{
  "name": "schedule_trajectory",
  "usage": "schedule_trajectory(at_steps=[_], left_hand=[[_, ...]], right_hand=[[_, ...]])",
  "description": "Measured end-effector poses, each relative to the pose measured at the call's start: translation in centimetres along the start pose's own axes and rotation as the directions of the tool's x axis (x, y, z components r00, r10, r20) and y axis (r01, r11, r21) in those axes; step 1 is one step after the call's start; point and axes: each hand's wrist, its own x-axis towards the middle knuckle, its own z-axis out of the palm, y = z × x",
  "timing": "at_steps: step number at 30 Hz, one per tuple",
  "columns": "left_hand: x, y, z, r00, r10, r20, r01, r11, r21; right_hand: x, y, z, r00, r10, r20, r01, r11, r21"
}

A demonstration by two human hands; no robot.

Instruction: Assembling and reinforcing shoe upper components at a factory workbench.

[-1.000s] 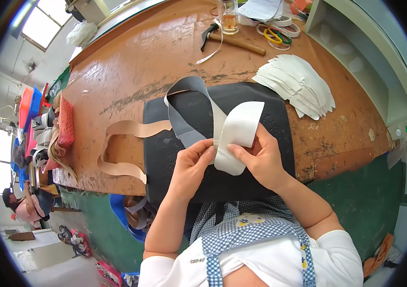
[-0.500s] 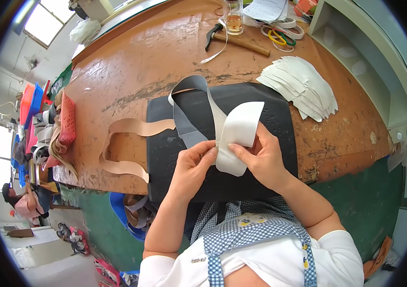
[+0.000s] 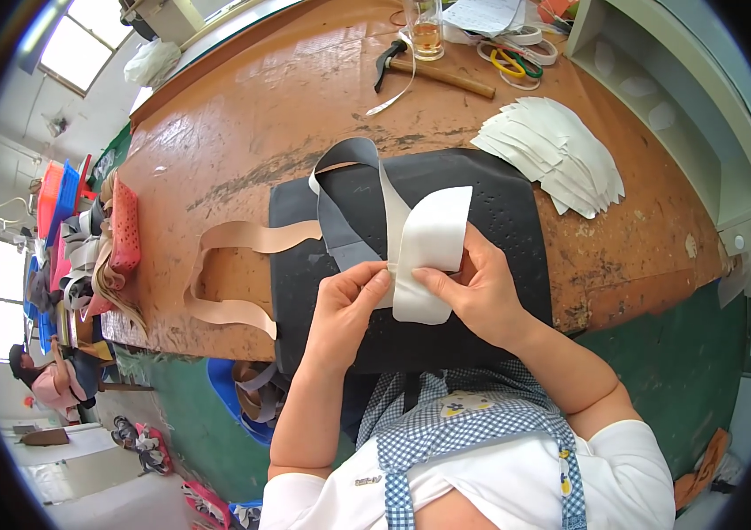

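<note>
Containers:
- Basket (image 3: pixel 125 231), red, perforated, at the table's left end; grey, white and tan strips (image 3: pixel 82 256) heaped at it, some hanging over.
- Bin (image 3: pixel 220 382), blue, below the table's near edge; brown and grey strips inside.
- Drinking glass (image 3: pixel 426 22), clear, far side of the table; amber liquid in the lower part.
- Cabinet (image 3: pixel 702 115), pale, open-fronted, right side; red and green lights on its lower front.

Hands:
- Left hand (image 3: pixel 343 309): thumb and forefinger pinching the seam edge where a white piece (image 3: pixel 433 231) meets a grey band (image 3: pixel 335 216).
- Right hand (image 3: pixel 488 287): gripping the white piece, thumb on its near face, fingers behind.
- Both forearms rising from the lower edge, elbows bent, hands near each other above a black pad (image 3: pixel 503 230).

Edges and room:
- Black pad lying across the table's near edge, overhanging toward the apron (image 3: pixel 446 433).
- Grey band looped over the pad, beyond the left hand.
- Tan strip (image 3: pixel 256 237), curved, left of the pad, both ends reaching it.
- White pieces (image 3: pixel 556 159), fanned pile, just beyond the pad's far right corner.
- Hammer (image 3: pixel 446 79) and scissors (image 3: pixel 508 64), farther back; exposed brown table (image 3: pixel 216 132) between hammer and pad, continuing leftward.
</note>
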Motion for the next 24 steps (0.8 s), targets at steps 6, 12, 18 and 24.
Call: schedule_trajectory(at_steps=[6,12,18,24], left_hand=[[-0.2,0.2,-0.2,0.999,-0.032,0.005,0.032,0.998,0.055],[-0.8,0.3,0.4,0.999,0.014,-0.043,-0.009,0.994,0.113],[-1.1,0.5,0.0,0.997,-0.059,-0.04,0.058,0.998,-0.03],[-1.2,0.4,-0.5,0.998,-0.042,-0.041,0.041,0.999,-0.022]], right_hand=[[-0.1,0.0,0.2,1.0,-0.008,-0.006,0.008,0.999,-0.032],[-0.2,0.0,0.4,1.0,-0.009,-0.004,0.009,0.998,-0.055],[0.9,-1.5,-1.1,0.993,0.119,0.028,-0.113,0.981,-0.16],[1.4,-1.0,-1.2,0.997,0.027,0.077,-0.022,0.998,-0.064]])
